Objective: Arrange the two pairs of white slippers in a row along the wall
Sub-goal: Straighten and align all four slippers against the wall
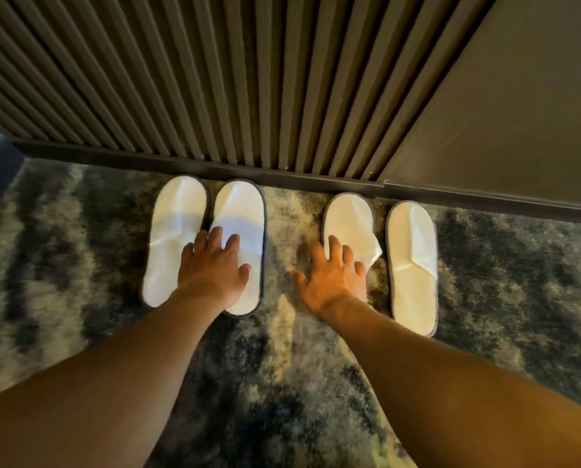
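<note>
Several white slippers with grey edging lie side by side on the carpet, toes near the skirting board. The left pair is the far-left slipper (176, 228) and its neighbour (242, 211), touching each other. My left hand (213, 266) lies flat on that neighbour's heel half, fingers spread. The right pair is the third slipper (350, 219) and the far-right slipper (412, 261), a small gap apart. My right hand (333, 276) rests flat on the third slipper's heel half, fingers spread, hiding most of it. Its upper flap sticks out at my fingertips.
A dark skirting board (198, 163) runs along the base of a ribbed slatted wall (215, 79). A plain panel (502, 113) stands at the right. The floor is a mottled dark and pale carpet (282, 383). A carpet gap separates the two pairs.
</note>
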